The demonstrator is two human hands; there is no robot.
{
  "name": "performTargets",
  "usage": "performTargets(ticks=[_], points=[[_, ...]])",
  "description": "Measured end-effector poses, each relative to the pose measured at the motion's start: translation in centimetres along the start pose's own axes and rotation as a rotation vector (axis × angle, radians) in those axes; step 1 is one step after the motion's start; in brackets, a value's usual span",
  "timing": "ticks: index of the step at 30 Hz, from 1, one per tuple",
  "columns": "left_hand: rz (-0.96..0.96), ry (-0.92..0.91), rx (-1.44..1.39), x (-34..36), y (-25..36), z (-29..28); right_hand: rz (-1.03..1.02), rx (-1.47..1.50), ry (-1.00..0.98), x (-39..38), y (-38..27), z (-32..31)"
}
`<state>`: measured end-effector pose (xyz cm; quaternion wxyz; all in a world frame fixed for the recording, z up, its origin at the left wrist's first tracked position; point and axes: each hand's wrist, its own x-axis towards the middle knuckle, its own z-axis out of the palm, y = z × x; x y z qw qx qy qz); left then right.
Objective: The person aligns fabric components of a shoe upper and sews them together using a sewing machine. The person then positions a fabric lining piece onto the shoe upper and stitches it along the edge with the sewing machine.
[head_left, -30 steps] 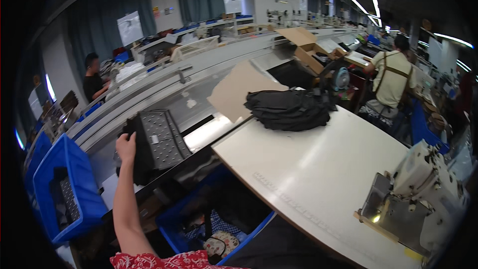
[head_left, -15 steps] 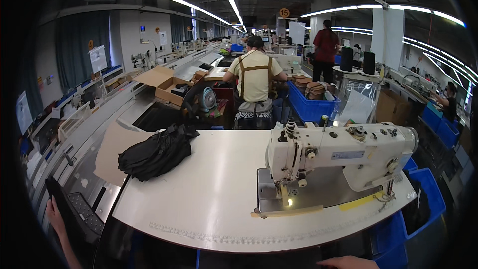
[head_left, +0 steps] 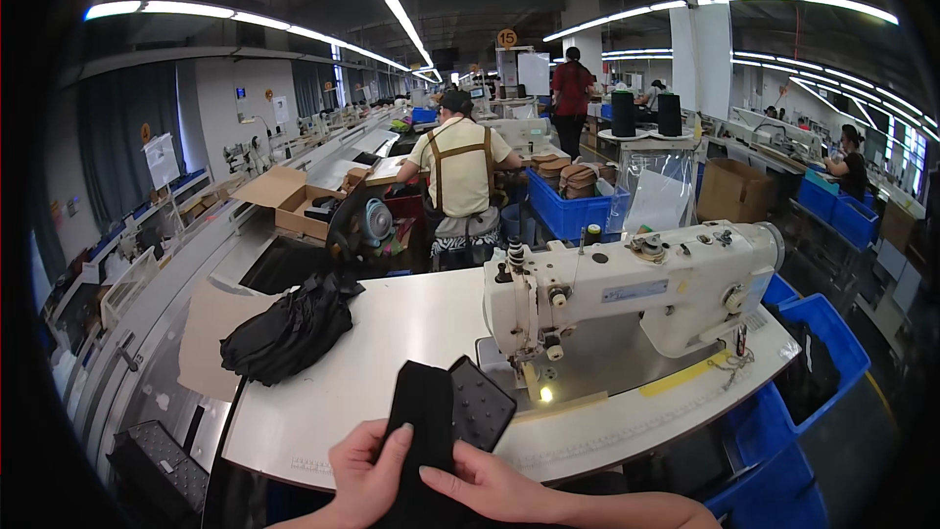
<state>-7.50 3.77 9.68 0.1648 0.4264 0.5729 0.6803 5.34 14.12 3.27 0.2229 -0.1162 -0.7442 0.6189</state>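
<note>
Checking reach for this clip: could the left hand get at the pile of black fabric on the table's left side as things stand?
Probably yes. The pile of black fabric lies on the white table ahead and left of the left hand, with bare tabletop between them. That hand is, though, busy holding the black dotted piece together with the right hand.

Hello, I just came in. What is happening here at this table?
A person sits at a white work table and holds a black fabric piece with both hands, left hand and right hand, just in front of a white sewing machine. A heap of black fabric lies to the left. Other workers sit farther back.
</note>
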Motion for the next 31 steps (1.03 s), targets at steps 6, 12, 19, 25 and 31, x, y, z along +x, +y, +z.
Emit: performTargets(ticks=[6, 12, 19, 25, 31], points=[[-0.001, 0.033, -0.266, -0.7, -1.8, -1.8, -0.028, 0.449, 0.116, -2.1, -5.0, -2.6], [-1.127, -0.234, -0.631, -6.1, -5.7, -1.0, 0.106, 0.8, 0.0, -1.8, -5.6, -4.6], [-0.917, -0.176, -0.473, -7.8, -8.2, -2.7, 0.053, 0.364, -0.159, -1.8, -5.2, -3.2], [-0.942, -0.214, -0.937, -9.0, -8.6, -1.0, -0.032, 0.516, -0.038, -3.1, -5.8, -3.6], [-0.963, -0.034, -0.704, -8.2, -6.8, -0.6, 0.079, 0.617, -0.023, -3.4, -6.2, -5.5]])
